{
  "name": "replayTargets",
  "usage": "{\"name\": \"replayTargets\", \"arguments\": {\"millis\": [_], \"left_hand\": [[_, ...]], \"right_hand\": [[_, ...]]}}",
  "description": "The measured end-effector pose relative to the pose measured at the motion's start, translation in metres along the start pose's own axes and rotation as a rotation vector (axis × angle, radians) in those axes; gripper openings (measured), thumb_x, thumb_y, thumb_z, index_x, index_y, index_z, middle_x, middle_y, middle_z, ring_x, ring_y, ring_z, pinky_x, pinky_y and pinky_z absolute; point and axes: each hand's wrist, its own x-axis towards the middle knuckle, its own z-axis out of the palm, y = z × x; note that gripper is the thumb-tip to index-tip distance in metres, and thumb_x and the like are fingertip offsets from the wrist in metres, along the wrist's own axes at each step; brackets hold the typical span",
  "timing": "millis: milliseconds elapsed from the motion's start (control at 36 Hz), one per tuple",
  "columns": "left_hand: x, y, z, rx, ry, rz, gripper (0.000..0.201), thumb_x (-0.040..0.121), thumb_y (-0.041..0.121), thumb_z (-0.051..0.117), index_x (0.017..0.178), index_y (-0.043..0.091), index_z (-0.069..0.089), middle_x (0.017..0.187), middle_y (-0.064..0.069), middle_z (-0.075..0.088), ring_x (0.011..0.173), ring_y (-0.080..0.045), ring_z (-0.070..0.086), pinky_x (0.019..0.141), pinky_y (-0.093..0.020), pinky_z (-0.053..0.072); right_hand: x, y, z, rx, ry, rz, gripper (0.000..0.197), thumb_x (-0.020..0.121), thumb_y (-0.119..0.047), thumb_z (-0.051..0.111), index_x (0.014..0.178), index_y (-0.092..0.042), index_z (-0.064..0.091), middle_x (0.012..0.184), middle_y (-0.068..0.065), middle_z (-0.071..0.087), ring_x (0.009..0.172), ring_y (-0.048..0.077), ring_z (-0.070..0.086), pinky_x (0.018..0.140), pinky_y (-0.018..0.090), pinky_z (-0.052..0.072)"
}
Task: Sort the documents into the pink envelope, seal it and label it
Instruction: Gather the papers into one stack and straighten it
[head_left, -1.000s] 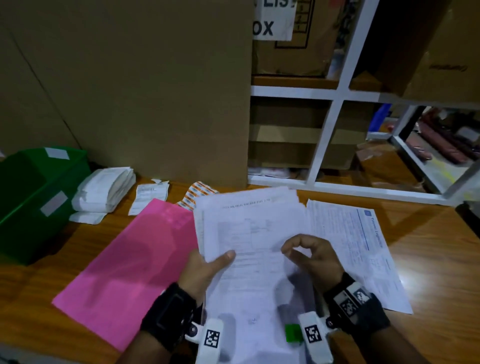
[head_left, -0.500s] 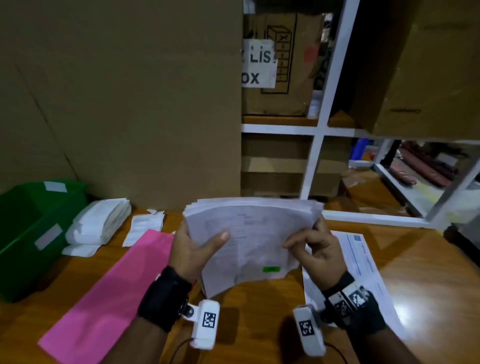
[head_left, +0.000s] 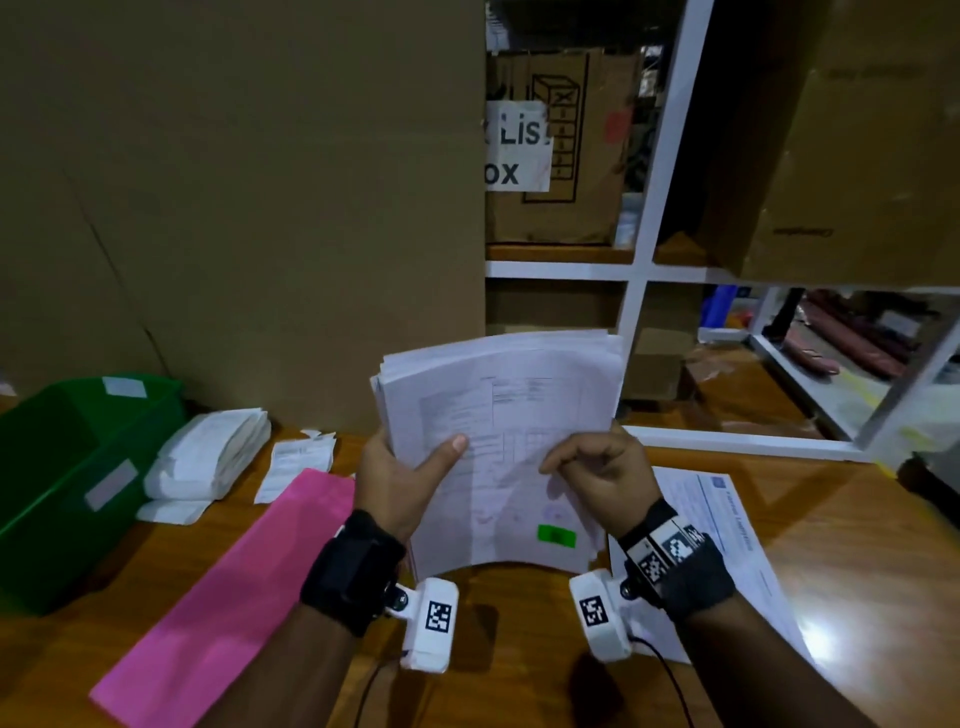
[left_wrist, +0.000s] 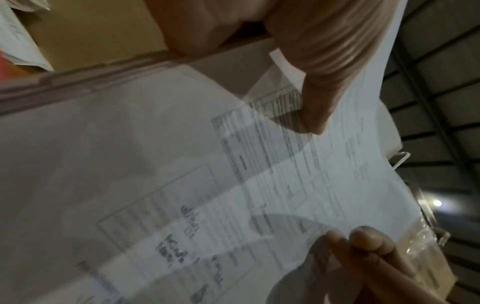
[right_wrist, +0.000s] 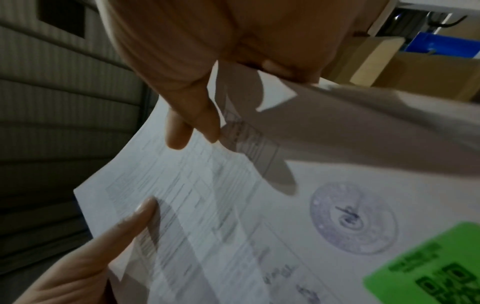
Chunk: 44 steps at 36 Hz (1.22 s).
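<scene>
Stack of documents (head_left: 498, 447) stood raised above bench (head_left: 857, 545), held between both hands: left hand (head_left: 400, 478) on its left edge, right hand (head_left: 602, 467) on its right edge. Envelope (head_left: 234, 587) lay flat on bench left of stack. Single sheet (head_left: 727, 540) lay flat right of stack, under right wrist. Bin (head_left: 62, 467) sat at far left; folded paper bundle (head_left: 208, 462) just right of it, small slip (head_left: 296, 462) between bundle and envelope. Large carton (head_left: 249, 208) stood behind these; shelf rack (head_left: 654, 270) behind right
</scene>
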Motion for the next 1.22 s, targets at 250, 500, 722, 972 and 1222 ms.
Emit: {"name": "replayTargets", "arguments": {"millis": [250, 500, 722, 972, 1222], "left_hand": [[-0.006, -0.037, -0.015, 0.051, -0.237, -0.094, 0.053, 0.075, 0.019, 0.088, 0.122, 0.024, 0.065, 0.116, 0.002, 0.075, 0.11, -0.02, 0.07, 0.085, -0.042, 0.06], [-0.012, -0.05, -0.012, -0.014, -0.199, -0.109, 0.045, 0.076, 0.012, 0.087, 0.115, 0.023, 0.069, 0.117, -0.004, 0.074, 0.11, -0.024, 0.07, 0.086, -0.043, 0.06], [-0.012, -0.034, -0.008, -0.059, -0.121, -0.081, 0.05, 0.071, 0.023, 0.091, 0.116, 0.016, 0.068, 0.11, -0.002, 0.076, 0.1, -0.021, 0.074, 0.077, -0.041, 0.062], [-0.004, -0.032, -0.008, -0.039, -0.193, -0.073, 0.063, 0.064, 0.03, 0.093, 0.118, 0.014, 0.065, 0.112, -0.005, 0.075, 0.104, -0.022, 0.072, 0.083, -0.045, 0.062], [-0.003, -0.033, -0.005, -0.053, -0.197, -0.086, 0.043, 0.075, 0.012, 0.083, 0.114, 0.016, 0.066, 0.109, -0.003, 0.076, 0.102, -0.02, 0.073, 0.08, -0.041, 0.062]], "right_hand": [[-0.017, 0.029, 0.0, -0.042, -0.113, 0.114, 0.018, 0.075, -0.008, 0.073, 0.063, -0.021, 0.077, 0.103, 0.008, 0.069, 0.11, 0.03, 0.061, 0.087, 0.032, 0.055], [-0.022, 0.026, 0.003, 0.01, -0.094, 0.201, 0.046, 0.078, 0.021, 0.063, 0.06, -0.02, 0.075, 0.08, 0.002, 0.075, 0.08, 0.012, 0.069, 0.069, 0.021, 0.054], [-0.017, 0.011, -0.002, -0.048, -0.003, 0.111, 0.04, 0.074, 0.015, 0.064, 0.058, -0.021, 0.073, 0.088, 0.002, 0.073, 0.093, 0.01, 0.066, 0.074, 0.016, 0.052], [-0.001, -0.041, -0.023, -0.423, 0.083, -0.247, 0.024, 0.069, -0.005, 0.073, 0.076, -0.027, 0.069, 0.145, 0.003, 0.041, 0.14, 0.013, 0.034, 0.11, 0.013, 0.027], [0.004, -0.054, -0.017, -0.755, 0.118, -0.231, 0.085, 0.076, -0.01, 0.079, 0.142, -0.036, 0.033, 0.158, 0.011, 0.016, 0.135, -0.008, 0.014, 0.079, 0.002, 0.034]]}}
